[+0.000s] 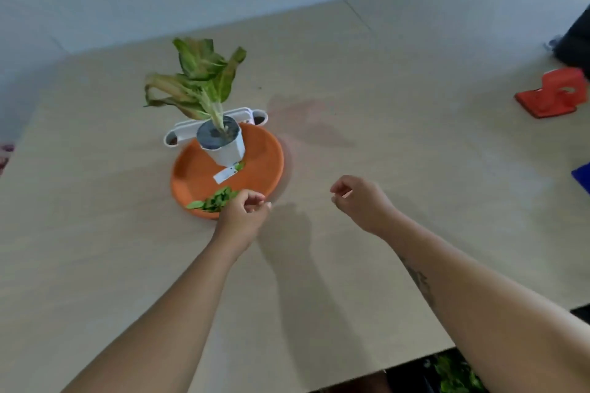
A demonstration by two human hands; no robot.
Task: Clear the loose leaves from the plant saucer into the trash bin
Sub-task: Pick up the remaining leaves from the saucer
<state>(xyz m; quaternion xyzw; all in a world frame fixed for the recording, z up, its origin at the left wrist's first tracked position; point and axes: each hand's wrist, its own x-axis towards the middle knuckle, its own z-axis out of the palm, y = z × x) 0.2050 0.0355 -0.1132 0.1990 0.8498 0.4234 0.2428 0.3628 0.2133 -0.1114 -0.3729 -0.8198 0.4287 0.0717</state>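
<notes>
An orange plant saucer (261,163) lies on the beige table. A white pot (228,150) with a wilting green plant (201,76) stands in its far part. Loose green leaves (214,201) are heaped at the saucer's near rim, and one more leaf (239,166) lies by the pot's base next to a white tag (225,175). My left hand (244,215) rests at the near rim, right beside the heap, its fingers curled with nothing visibly in them. Off to the right, my right hand (360,201) hovers above the table, loosely curled and holding nothing. No trash bin is recognisable.
A white tray (182,131) sits behind the saucer. A red object (552,96) lies at the far right with a dark object (578,38) behind it and a blue corner (582,177) at the right edge. Green leaves (456,373) show below the table's near edge.
</notes>
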